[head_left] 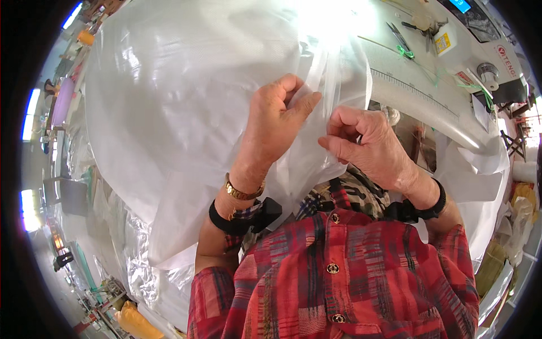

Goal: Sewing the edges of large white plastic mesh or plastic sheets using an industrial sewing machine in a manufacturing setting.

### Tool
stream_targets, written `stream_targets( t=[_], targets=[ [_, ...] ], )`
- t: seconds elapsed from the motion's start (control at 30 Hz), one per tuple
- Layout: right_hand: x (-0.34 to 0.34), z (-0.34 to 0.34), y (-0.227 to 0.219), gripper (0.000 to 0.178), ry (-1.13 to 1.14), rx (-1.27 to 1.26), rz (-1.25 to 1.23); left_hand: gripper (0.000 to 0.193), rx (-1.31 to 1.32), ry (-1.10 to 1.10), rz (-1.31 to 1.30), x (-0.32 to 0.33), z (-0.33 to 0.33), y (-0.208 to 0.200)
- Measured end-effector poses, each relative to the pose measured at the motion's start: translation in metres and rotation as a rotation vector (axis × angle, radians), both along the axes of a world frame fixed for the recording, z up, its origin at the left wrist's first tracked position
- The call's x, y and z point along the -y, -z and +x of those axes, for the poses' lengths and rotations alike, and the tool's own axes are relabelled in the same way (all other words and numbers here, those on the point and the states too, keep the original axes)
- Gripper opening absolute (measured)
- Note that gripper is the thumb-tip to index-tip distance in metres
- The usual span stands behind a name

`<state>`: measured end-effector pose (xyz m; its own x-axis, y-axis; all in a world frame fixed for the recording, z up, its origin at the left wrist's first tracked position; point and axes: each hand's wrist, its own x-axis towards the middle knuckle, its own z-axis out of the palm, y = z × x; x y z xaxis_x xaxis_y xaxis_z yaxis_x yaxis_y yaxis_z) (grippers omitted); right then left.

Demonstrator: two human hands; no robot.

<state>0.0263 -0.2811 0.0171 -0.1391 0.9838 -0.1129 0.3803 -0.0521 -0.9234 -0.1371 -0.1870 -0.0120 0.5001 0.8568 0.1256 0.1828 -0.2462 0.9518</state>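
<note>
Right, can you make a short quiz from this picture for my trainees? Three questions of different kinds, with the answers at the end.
1. Short answer: what large thing spreads out beneath the left hand?
2. Multiple choice: on which wrist is the gold-coloured band?
A) right only
B) left only
C) both
3. True or false: the left hand reaches higher in the picture than the right hand.

Key:
1. A whitish, translucent sheet.
2. B
3. True
</note>
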Motion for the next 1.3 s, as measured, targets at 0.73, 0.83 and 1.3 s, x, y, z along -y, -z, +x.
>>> stream_targets(
  t=[0.73,0.83,1.3],
  targets=[
    [-0.014,-0.023,0.021,0.049,0.413,-0.484,0.038,0.032,0.145,-0.005,-0.251,-0.002,-0.001,0.012],
    [-0.017,-0.021,0.034,0.055,0.531,-0.766,-0.116,0.040,0.157,-0.025,-0.249,-0.003,0.002,0.015],
    [-0.027,-0.018,0.064,0.017,0.394,-0.919,-0.072,0.015,0.162,0.094,-0.239,-0.017,-0.008,0.026]
  ],
)
